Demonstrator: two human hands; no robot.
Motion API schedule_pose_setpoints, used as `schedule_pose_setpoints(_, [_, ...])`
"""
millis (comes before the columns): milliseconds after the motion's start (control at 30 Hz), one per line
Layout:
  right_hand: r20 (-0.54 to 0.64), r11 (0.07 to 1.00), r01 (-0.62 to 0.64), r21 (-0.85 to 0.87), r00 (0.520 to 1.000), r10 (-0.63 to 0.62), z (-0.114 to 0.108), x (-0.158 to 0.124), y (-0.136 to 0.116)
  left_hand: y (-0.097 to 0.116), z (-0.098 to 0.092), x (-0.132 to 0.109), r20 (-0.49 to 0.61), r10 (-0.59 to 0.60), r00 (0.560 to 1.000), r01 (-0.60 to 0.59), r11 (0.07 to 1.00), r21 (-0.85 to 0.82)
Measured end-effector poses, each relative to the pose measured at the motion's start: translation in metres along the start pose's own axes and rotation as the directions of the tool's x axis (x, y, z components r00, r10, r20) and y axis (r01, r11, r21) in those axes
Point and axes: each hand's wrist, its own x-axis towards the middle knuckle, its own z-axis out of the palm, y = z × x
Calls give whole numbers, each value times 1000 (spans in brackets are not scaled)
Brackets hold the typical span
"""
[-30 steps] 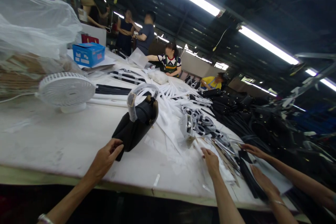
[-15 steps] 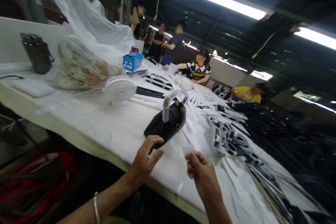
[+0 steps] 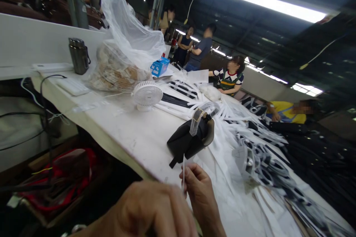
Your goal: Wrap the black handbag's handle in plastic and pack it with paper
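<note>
A thin white strip (image 3: 183, 172) stands nearly upright, pinched between the thumb and fingers of my right hand (image 3: 203, 194). My left hand (image 3: 155, 207) is close to the camera and slightly blurred, its back towards me. Its fingers curl downwards beside the strip; what they grip, if anything, is hidden. Just beyond my hands, a black bag (image 3: 185, 139) lies tilted on the white-topped table (image 3: 119, 126). Clear plastic wraps the bag's handle (image 3: 196, 121), and a short black tab points towards me.
Left of the bag are a small white fan (image 3: 147, 94), a plastic sack (image 3: 114, 68), a blue box (image 3: 160, 67) and a dark flask (image 3: 78, 55). White strips (image 3: 222, 113) and grey-black handle pieces (image 3: 258, 166) cover the right. Co-workers (image 3: 229, 76) are across the table.
My left hand has come off the bag, nearer the camera and in front of my right wrist. A white strip now shows clearly in my right hand. The view has swung left.
</note>
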Motion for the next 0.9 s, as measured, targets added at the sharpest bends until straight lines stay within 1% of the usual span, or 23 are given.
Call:
schedule_pose_setpoints(67, [5, 998, 20, -64, 1000, -20, 3, -3, 2, -18, -5, 19, -63, -33, 997, 32, 999, -23])
schedule_pose_setpoints(100, [-6, 993, 38, -112, 999, -39, 4, -4, 3, -31, -6, 28, -125, -66, 990, 64, 998, -21])
schedule_pose_setpoints(133, [-28, 983, 64, -172, 997, -70, 6, -4, 5, -44, -5, 36, -135, -105, 985, 102, 994, -26])
schedule_pose_setpoints(167, [-57, 967, 97, -237, 992, -114, 7, -4, 7, -59, -3, 42, -96, -135, 986, 129, 989, -65])
schedule_pose_setpoints(200, [-84, 944, 133, -301, 983, -165, 8, -4, 8, -72, -1, 46, -31, -191, 981, 185, 973, -136])
schedule_pose_setpoints(233, [-103, 920, 166, -355, 971, -215, 9, -3, 10, -84, 2, 47, 11, -247, 969, 244, 950, -196])
schedule_pose_setpoints(267, [-106, 901, 186, -392, 964, -245, 8, -2, 11, -94, 4, 48, 29, -295, 955, 293, 926, -237])
schedule_pose_setpoints(300, [-97, 893, 191, -409, 963, -250, 7, 0, 12, -101, 6, 47, 25, -341, 940, 335, 903, -269])
schedule_pose_setpoints(333, [-89, 896, 179, -406, 968, -234, 4, 2, 13, -106, 6, 46, -2, -378, 926, 362, 887, -287])
schedule_pose_setpoints(400, [-109, 910, 126, -395, 977, -182, -5, 9, 18, -111, 2, 44, -70, -426, 902, 389, 873, -294])
schedule_pose_setpoints(500, [-190, 904, 31, -426, 974, -123, -19, 24, 30, -112, -10, 45, -134, -460, 878, 416, 870, -264])
schedule_pose_setpoints(567, [-210, 909, -36, -414, 976, -57, -23, 35, 41, -113, -18, 47, -174, -469, 866, 425, 874, -237])
schedule_pose_setpoints(633, [-216, 930, -78, -360, 976, -2, -22, 47, 50, -113, -24, 48, -205, -467, 860, 426, 879, -215])
schedule_pose_setpoints(767, [-218, 956, -56, -289, 976, -9, -13, 64, 59, -109, -30, 47, -230, -450, 863, 426, 893, -146])
schedule_pose_setpoints(833, [-193, 964, -28, -264, 981, -24, -8, 66, 58, -104, -34, 44, -246, -426, 871, 419, 904, -81])
schedule_pose_setpoints(900, [-148, 979, -9, -201, 989, -22, -1, 62, 51, -98, -40, 42, -280, -384, 880, 406, 913, 25])
